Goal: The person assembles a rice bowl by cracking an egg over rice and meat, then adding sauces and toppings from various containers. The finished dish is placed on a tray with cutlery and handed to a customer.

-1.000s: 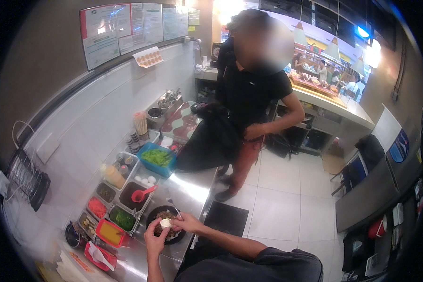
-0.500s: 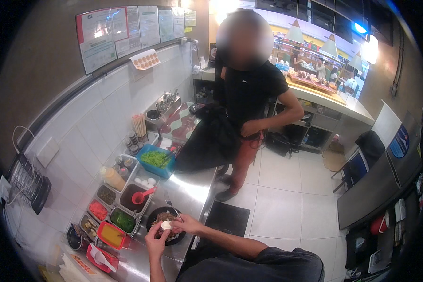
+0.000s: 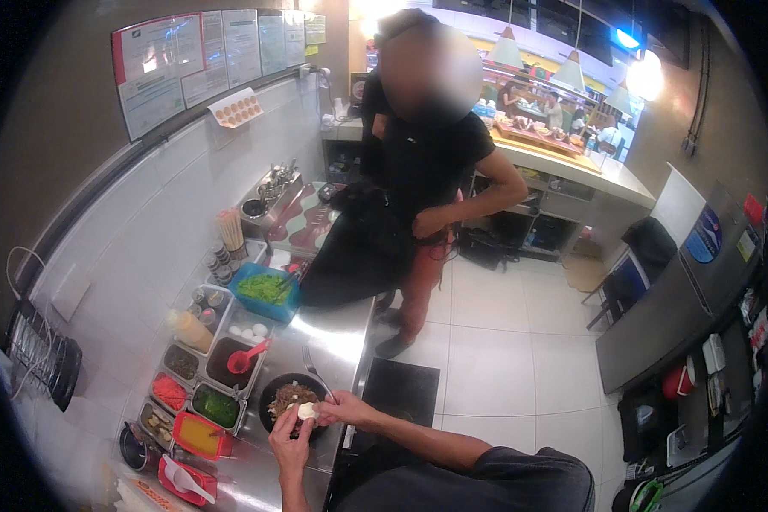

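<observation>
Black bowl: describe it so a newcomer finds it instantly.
Start at the steel counter along the tiled wall. Near its floor-side edge, the left hand and right hand meet at the black bowl. Unlike the red rectangular container nearby, it's round and holds brown, shredded-looking food.

L hand (image 3: 291, 445) & R hand (image 3: 348, 410) are partly covering a small roundish white piece (image 3: 307, 411); exact kind isn't showing. Both are blocking near side of round black bowl (image 3: 265, 399). R hand is hiding lower end of slim silver fork (image 3: 308, 359). Blur is masking black-shirted co-worker's face (image 3: 431, 72). Btm edge is cropping wearer's dark grey shirt (image 3: 486, 482). Txt on flat white wall sheets (image 3: 270, 44) is coming out too sm.
</observation>
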Tool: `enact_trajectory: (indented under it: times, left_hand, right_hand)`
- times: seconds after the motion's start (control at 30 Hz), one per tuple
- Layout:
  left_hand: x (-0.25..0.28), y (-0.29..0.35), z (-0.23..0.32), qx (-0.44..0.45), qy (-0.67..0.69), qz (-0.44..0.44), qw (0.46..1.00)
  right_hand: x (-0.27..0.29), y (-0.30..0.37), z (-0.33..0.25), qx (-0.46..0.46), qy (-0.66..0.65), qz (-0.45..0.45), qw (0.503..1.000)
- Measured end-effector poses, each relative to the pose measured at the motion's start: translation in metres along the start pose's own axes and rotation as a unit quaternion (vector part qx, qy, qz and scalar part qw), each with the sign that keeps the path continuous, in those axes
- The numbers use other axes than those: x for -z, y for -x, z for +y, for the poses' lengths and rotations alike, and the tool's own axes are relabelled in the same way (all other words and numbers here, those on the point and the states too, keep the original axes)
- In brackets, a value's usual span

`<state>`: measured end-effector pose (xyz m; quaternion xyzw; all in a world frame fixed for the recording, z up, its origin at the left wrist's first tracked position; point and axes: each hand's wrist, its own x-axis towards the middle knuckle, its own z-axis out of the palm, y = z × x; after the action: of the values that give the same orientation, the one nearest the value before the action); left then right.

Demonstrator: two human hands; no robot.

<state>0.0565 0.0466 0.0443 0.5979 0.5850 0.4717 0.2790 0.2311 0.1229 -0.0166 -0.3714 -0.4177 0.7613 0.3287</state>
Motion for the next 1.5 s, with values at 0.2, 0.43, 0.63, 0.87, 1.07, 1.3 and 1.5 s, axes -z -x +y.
enact_trajectory:
  times: [0.2,0.43,0.63,0.87,1.07,1.3,1.5]
  left_hand:
    - [-0.014,0.014,0.005,-0.113,-0.109,-0.009,0.988]
    - [-0.030,0.044,0.024,-0.118,-0.100,-0.014,0.988]
    - [-0.045,0.097,0.038,-0.086,-0.086,-0.024,0.992]
    - [-0.061,0.198,0.050,-0.049,-0.071,0.000,0.996]
    - [-0.059,0.293,0.058,0.050,0.015,0.038,0.998]
    - [-0.031,0.341,0.062,0.065,0.027,0.052,0.996]
    - [0.012,0.367,0.051,0.031,0.020,0.055,0.998]
  right_hand:
    - [0.014,0.030,0.009,-0.007,-0.013,0.029,0.999]
    - [0.022,0.066,0.026,0.018,-0.052,0.049,0.997]
    - [0.017,0.129,0.034,0.004,-0.083,0.052,0.995]
    - [0.012,0.216,0.078,-0.050,-0.090,0.058,0.993]
    - [-0.018,0.279,0.110,-0.096,-0.068,0.014,0.993]
    - [-0.053,0.315,0.132,-0.099,-0.072,-0.010,0.992]
    - [-0.091,0.326,0.147,-0.086,-0.026,-0.030,0.996]
